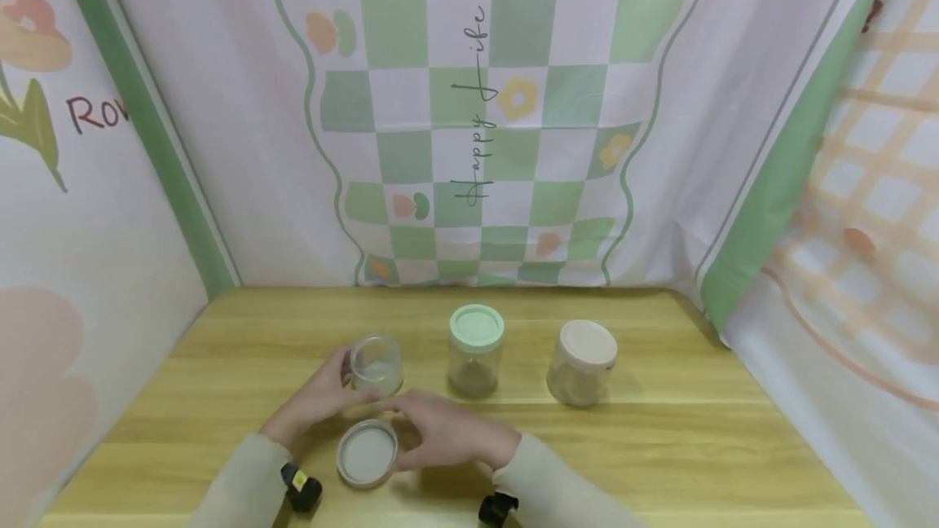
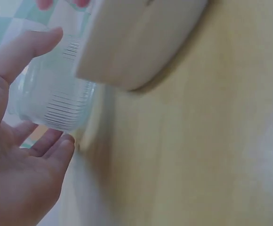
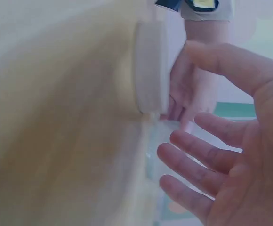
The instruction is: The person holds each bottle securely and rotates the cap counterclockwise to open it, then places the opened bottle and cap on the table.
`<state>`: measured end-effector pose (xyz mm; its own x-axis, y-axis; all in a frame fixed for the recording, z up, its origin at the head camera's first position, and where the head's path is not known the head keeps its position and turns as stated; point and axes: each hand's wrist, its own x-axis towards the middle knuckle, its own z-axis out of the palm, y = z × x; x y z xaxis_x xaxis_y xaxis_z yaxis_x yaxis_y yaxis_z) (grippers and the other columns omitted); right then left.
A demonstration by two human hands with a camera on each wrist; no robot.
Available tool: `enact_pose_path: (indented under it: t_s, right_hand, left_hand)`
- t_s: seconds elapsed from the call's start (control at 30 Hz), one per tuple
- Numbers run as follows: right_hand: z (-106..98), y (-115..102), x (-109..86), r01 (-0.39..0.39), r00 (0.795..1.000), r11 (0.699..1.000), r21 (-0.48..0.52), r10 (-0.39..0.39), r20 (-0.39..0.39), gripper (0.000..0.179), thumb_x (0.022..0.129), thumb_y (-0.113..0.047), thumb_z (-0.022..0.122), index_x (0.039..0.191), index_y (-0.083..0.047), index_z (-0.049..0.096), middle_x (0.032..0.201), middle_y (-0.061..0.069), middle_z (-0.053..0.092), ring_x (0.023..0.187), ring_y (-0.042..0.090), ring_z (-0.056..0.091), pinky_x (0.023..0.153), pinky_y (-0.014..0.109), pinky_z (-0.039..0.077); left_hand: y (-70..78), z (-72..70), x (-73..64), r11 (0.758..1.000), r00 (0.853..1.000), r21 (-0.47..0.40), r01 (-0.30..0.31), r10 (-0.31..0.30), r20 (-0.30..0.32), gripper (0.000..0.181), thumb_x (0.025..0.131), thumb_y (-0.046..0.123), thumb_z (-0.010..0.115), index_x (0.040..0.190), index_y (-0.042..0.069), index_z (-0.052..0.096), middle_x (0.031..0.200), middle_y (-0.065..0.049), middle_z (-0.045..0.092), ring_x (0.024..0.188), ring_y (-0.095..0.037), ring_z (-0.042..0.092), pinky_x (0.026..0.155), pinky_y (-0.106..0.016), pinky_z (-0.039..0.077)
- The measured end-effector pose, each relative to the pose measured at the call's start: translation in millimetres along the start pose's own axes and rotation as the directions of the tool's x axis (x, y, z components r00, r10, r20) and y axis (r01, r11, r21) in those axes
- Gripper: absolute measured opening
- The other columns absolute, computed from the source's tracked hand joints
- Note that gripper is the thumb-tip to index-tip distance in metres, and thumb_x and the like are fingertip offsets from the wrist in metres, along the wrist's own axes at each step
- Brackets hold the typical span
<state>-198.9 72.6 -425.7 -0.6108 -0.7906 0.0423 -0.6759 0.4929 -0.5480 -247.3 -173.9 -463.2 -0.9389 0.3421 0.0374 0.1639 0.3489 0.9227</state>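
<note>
Handling this well looks like a matter of two light, separate grips: the left hand [image 1: 323, 398] should steady the short, clear, lidless jar [image 1: 376, 369] with even pressure low on its smooth wall, while the right hand [image 1: 443, 430] is best set on opposite sides of the round, pale beige lid [image 1: 367, 455], by the outer rim, keeping it level and its fingers clear of the left thumb. The lid lies on the yellowish wood-grain table [image 1: 660, 455] just in front of the jar, which stands upright; two lidded jars, a clear one with a mint-green lid [image 1: 476, 328] and a clear one with a pale beige cap [image 1: 588, 342], stand to the right. The left hand is spread wide about the jar, thumb on one side and fingers on the other; whether it touches, I cannot tell. The right hand is wide too, fingers apart and holding nothing. From the head, its thumb seems to meet the lid's edge, yet the right wrist view shows a gap there. Only the head view gives the lid's raised rim and sunken middle, though not surely which face is up; the left wrist view alone brings out fine parallel lines in the jar's wall.
</note>
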Motion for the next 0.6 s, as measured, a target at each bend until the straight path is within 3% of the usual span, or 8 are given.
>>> enact_pose_path:
  t_s: [0.07, 0.17, 0.3, 0.4, 0.5, 0.6]
  right_hand:
    - [-8, -3, -2.4, -0.013, 0.999, 1.000, -0.017, 0.013, -0.033, 0.067, 0.089, -0.032, 0.077, 0.146, -0.009, 0.049, 0.138, 0.007, 0.057, 0.123, 0.018, 0.053, 0.102, 0.032, 0.046]
    - [-24, -7, -6.0, -0.050, 0.996, 0.998, -0.026, 0.048, -0.075, 0.057, 0.093, -0.031, 0.073, 0.142, -0.009, 0.054, 0.135, 0.006, 0.059, 0.121, 0.020, 0.056, 0.100, 0.031, 0.048]
    - [-43, -11, -9.7, -0.042, 0.991, 0.996, -0.083, 0.031, -0.130, 0.045, 0.097, -0.033, 0.068, 0.134, -0.008, 0.061, 0.129, 0.004, 0.064, 0.116, 0.018, 0.060, 0.097, 0.031, 0.050]
    - [-54, -13, -13.7, 0.006, 0.982, 0.993, -0.121, -0.028, -0.188, 0.038, 0.097, -0.026, 0.067, 0.130, -0.006, 0.064, 0.125, 0.006, 0.067, 0.112, 0.018, 0.061, 0.096, 0.033, 0.052]
    - [-63, -13, -20.1, 0.052, 0.955, 0.989, -0.142, -0.091, -0.283, 0.033, 0.096, -0.019, 0.067, 0.125, -0.004, 0.066, 0.119, 0.008, 0.069, 0.107, 0.018, 0.062, 0.093, 0.033, 0.053]
    - [-70, -8, -26.2, 0.108, 0.898, 0.972, -0.208, -0.186, -0.399, 0.028, 0.094, -0.014, 0.070, 0.119, -0.002, 0.068, 0.113, 0.008, 0.070, 0.103, 0.019, 0.063, 0.090, 0.035, 0.055]
  left_hand:
    - [2.6, -0.1, 0.7, 1.000, 1.000, 0.011, -0.026, 0.026, 0.007, 0.093, 0.082, 0.021, 0.085, 0.150, -0.005, 0.026, 0.150, -0.027, 0.037, 0.142, -0.048, 0.028, 0.114, -0.066, 0.018]
    - [7.4, -1.8, 1.7, 0.992, 0.997, 0.099, -0.071, 0.073, -0.008, 0.100, 0.082, 0.028, 0.085, 0.154, -0.001, 0.021, 0.153, -0.027, 0.032, 0.142, -0.048, 0.028, 0.113, -0.067, 0.022]
    - [18.8, -3.5, 3.8, 0.957, 0.989, 0.265, -0.117, 0.136, -0.057, 0.104, 0.081, 0.039, 0.085, 0.156, 0.004, 0.022, 0.155, -0.028, 0.026, 0.139, -0.050, 0.031, 0.108, -0.069, 0.031]
    - [31.9, -0.7, 6.8, 0.928, 0.975, 0.329, -0.175, 0.209, -0.072, 0.102, 0.080, 0.037, 0.086, 0.155, 0.005, 0.026, 0.155, -0.026, 0.027, 0.139, -0.047, 0.031, 0.108, -0.069, 0.031]
    - [47.9, 5.9, 9.1, 0.900, 0.956, 0.367, -0.236, 0.283, -0.081, 0.099, 0.078, 0.032, 0.088, 0.154, 0.005, 0.030, 0.155, -0.024, 0.031, 0.139, -0.044, 0.032, 0.108, -0.067, 0.032]
    - [63.7, 15.8, 11.4, 0.884, 0.941, 0.375, -0.279, 0.330, -0.078, 0.097, 0.078, 0.030, 0.089, 0.153, 0.005, 0.032, 0.152, -0.024, 0.034, 0.138, -0.043, 0.034, 0.108, -0.066, 0.034]
